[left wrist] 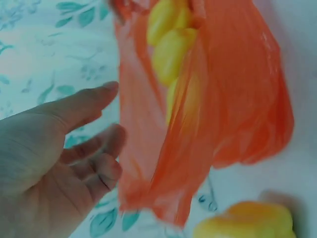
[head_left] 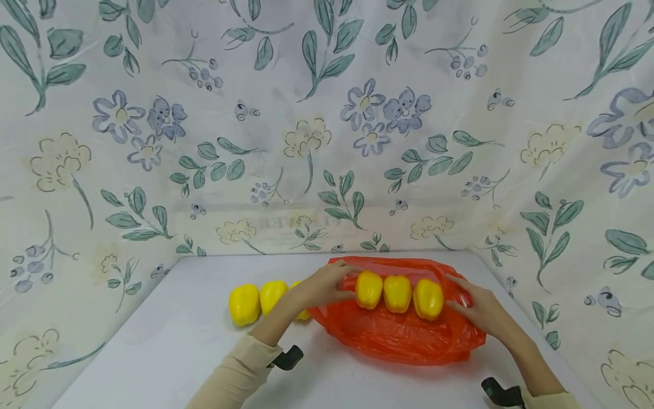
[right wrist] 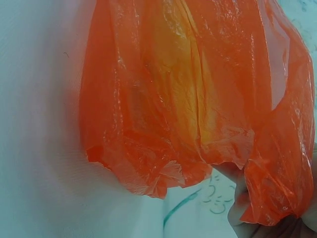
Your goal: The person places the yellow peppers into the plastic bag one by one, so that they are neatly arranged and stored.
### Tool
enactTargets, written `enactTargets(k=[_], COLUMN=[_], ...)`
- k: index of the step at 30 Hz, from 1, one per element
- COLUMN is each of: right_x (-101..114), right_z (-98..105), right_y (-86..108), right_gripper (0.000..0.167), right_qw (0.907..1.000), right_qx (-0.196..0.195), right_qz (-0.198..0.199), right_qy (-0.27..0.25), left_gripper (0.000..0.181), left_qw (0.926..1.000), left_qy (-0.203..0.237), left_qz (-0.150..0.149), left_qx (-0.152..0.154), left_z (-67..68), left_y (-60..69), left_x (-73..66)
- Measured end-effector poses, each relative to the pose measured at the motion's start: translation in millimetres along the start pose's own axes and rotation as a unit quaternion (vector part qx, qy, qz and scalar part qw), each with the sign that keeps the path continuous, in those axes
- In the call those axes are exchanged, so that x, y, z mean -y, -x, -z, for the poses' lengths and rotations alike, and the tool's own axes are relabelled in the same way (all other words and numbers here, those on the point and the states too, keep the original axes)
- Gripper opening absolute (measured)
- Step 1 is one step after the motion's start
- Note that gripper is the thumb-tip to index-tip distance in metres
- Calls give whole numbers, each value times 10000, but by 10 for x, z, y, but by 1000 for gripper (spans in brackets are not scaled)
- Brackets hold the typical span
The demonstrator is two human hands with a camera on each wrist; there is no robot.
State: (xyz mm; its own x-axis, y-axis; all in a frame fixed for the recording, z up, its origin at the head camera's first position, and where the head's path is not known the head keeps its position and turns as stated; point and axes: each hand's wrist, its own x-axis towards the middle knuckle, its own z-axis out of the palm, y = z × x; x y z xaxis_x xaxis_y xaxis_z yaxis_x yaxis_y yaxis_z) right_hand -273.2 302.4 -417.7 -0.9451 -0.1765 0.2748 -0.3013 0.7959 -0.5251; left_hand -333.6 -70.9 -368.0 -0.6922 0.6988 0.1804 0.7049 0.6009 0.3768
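Note:
A red plastic bag [head_left: 393, 341] lies on the table with three yellow bell peppers [head_left: 397, 293] in a row in its opening. My left hand [head_left: 324, 287] is at the bag's left side. In the left wrist view that hand [left wrist: 59, 153] has its fingers loosely bent beside the bag [left wrist: 233, 84], holding nothing. At the bag's right side, my right hand [head_left: 482, 307] has thumb and fingers round the edge. In the right wrist view bunched plastic [right wrist: 277, 193] sits between the fingers of the right hand [right wrist: 238, 201], partly hidden by the bag.
Several more yellow peppers [head_left: 244, 305] stand on the white table [head_left: 153, 318] left of the bag, one partly behind my left arm. A floral curtain [head_left: 286, 142] hangs behind the table and along both sides.

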Motion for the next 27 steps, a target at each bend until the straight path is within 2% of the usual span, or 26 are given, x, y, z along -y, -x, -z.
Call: enactTargets(k=[5,9,11,13,20,24,27], right_x=[-2,-12,-19,-23,-15,-15,-16], right_z=[-13,-23,-21,-8,9,1,6], right_y=[11,11,11,8,-7,-3,-4], right_gripper=[62,63,63,63,62,62,62], right_qw=[10000,10000,10000,10000,9998,9999,10000], right_qx=[-24,-18,-21,-29,-118,-93,-49], right_qz=[-33,-42,-26,23,139,109,63], right_qy=[44,46,38,-6,9,-4,18], left_gripper=[46,42,41,41,44,49,54], left_qw=[9970,9913,9885,9858,9766,9733,9724], left_qy=[7,-98,-156,-201,-366,-522,-600], left_qz=[-179,31,214,375,657,868,1089], left_qx=[-747,-1309,-1488,-1626,-2016,-2060,-1977], left_z=[194,301,356,418,592,605,596], left_y=[299,561,684,788,1085,1266,1375], left_x=[97,292,398,483,743,912,1048])
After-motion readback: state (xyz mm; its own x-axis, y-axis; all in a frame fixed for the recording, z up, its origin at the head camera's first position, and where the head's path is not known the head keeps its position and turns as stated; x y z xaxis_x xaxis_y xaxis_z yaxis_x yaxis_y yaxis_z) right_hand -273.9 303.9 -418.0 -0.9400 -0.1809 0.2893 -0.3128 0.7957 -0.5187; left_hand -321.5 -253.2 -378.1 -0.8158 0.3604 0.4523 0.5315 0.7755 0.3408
